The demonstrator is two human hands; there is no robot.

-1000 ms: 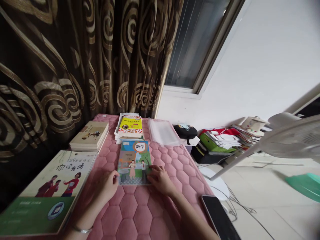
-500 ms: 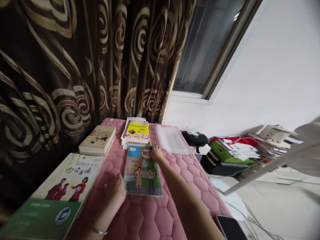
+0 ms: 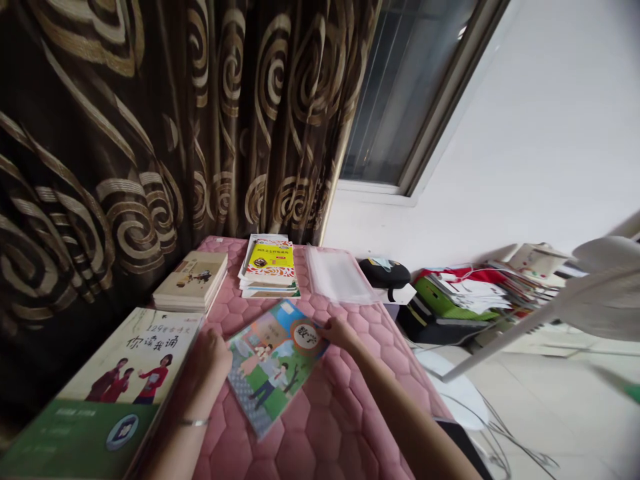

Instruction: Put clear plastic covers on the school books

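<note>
A mathematics textbook (image 3: 280, 363) in a clear cover lies turned at an angle over the pink quilted surface. With my right hand (image 3: 341, 333) I pinch its upper right corner. My left hand (image 3: 216, 360), a bracelet on its wrist, is curled against the book's left corner; its fingertips are mostly hidden. Left of that hand is a large green-and-white book (image 3: 115, 387) with others beneath it. Beyond are a stack of beige books (image 3: 193, 277) and a pile topped by a yellow-labelled book (image 3: 270, 260). Clear plastic book covers (image 3: 340, 273) lie to the right of that pile.
The pink quilted pad (image 3: 320, 440) covers the table. A dark phone-like slab (image 3: 463, 440) lies at its right edge. A black case (image 3: 387, 272), a green bag (image 3: 440, 300) with papers, and a white fan (image 3: 530, 320) stand to the right. A patterned curtain (image 3: 225, 120) hangs behind.
The mathematics textbook has come away from the yellow-topped pile towards me and turned clockwise. My right hand has moved nearer with its corner; my left hand has shifted slightly left.
</note>
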